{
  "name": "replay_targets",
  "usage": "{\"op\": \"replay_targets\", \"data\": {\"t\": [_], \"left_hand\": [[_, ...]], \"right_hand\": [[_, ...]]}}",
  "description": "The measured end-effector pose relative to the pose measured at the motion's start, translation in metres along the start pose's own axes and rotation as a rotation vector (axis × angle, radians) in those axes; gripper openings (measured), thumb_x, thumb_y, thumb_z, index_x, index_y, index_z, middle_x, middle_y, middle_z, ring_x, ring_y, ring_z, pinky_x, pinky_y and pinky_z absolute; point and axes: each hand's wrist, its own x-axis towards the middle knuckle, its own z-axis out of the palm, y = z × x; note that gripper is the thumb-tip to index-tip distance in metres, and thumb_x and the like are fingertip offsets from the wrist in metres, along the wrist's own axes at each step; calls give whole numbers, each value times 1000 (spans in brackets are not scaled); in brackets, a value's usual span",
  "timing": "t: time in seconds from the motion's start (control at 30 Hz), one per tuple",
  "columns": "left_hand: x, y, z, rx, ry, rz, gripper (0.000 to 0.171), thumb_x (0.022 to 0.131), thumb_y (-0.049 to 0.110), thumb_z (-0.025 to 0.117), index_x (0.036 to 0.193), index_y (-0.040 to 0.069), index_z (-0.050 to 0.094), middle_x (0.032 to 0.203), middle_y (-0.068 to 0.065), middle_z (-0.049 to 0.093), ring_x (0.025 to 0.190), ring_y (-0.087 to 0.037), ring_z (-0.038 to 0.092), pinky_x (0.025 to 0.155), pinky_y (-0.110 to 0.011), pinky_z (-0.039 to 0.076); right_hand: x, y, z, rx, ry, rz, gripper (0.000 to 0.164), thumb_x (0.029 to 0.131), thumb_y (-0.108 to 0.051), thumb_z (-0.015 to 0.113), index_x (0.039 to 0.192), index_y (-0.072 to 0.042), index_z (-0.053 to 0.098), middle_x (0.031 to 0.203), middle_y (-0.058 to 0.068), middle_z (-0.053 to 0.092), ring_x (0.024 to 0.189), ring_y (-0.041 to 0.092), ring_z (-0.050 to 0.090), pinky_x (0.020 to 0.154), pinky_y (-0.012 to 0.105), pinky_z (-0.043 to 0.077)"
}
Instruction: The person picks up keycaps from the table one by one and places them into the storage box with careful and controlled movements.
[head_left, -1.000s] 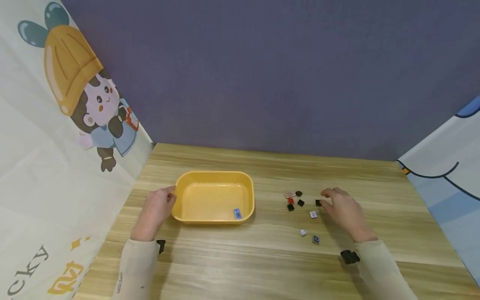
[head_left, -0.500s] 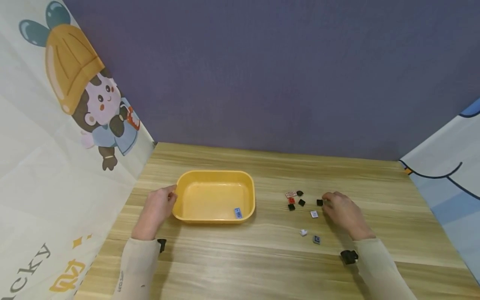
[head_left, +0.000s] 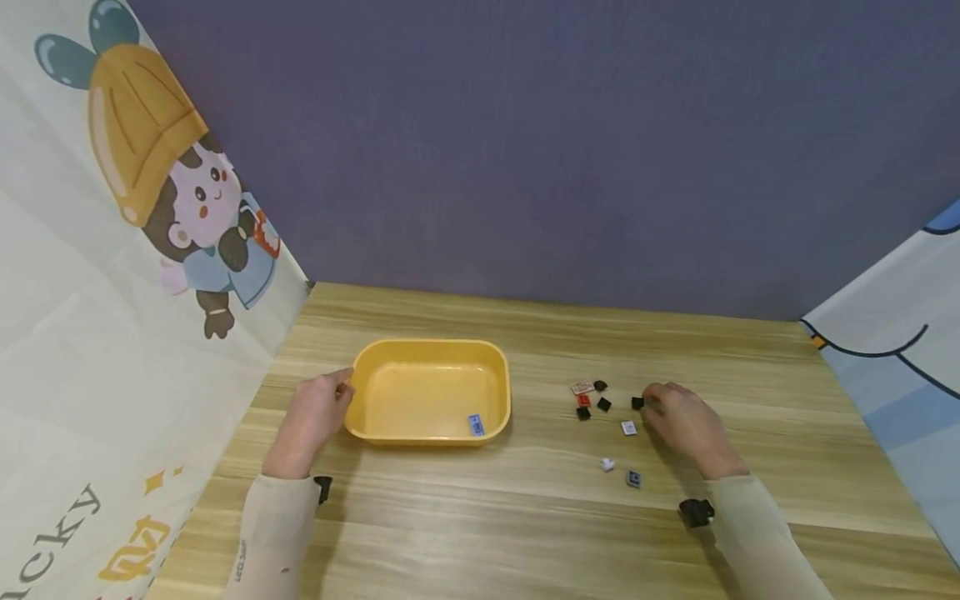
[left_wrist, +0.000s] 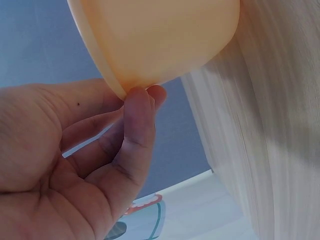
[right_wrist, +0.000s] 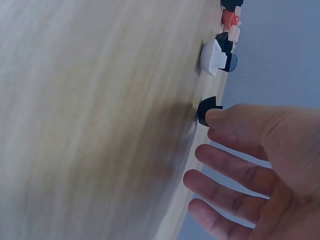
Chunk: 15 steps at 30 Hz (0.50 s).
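At the left end of the yellow plastic tray (head_left: 427, 439), my left hand (head_left: 311, 421) pinches the rim between thumb and fingers. The left wrist view shows the thumb (left_wrist: 138, 117) against the tray's outer wall (left_wrist: 165, 40). A blue keycap (head_left: 476, 425) lies inside the tray, near its front right corner. On the table to the right, my right hand (head_left: 690, 425) pinches a black keycap (head_left: 637, 403) by its edge. The right wrist view has the thumb on that black keycap (right_wrist: 206, 107), the other fingers spread apart; the index fingertip is partly hidden.
Several keycaps lie between the tray and my right hand: a red one (head_left: 583, 401), a pink one (head_left: 582, 388) and black ones (head_left: 603, 404). Nearer me are white (head_left: 628, 427) and grey (head_left: 633, 479) keycaps. A dark wall panel (head_left: 525, 167) rises behind the table.
My right thumb and index finger have come together at the black keycap, which has shifted very slightly. The left hand stays on the tray rim.
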Motion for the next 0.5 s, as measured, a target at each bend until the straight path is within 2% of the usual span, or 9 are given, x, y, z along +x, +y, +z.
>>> {"op": "replay_targets", "data": {"t": [0.23, 0.5], "left_hand": [[0, 1, 0, 7, -2, -2, 35, 98, 0, 59, 130, -13, 57, 103, -27, 68, 64, -19, 55, 53, -28, 49], [0, 1, 0, 3, -8, -19, 37, 97, 0, 60, 132, -12, 57, 102, -26, 68, 65, -19, 57, 54, -28, 50]], "right_hand": [[1, -7, -5, 14, 10, 3, 25, 94, -13, 69, 115, -1, 67, 108, 20, 67, 93, 39, 65, 76, 57, 53], [8, -37, -14, 80, 41, -48, 27, 97, -17, 67, 119, -2, 67, 112, 17, 67, 90, 34, 66, 73, 53, 54]]}}
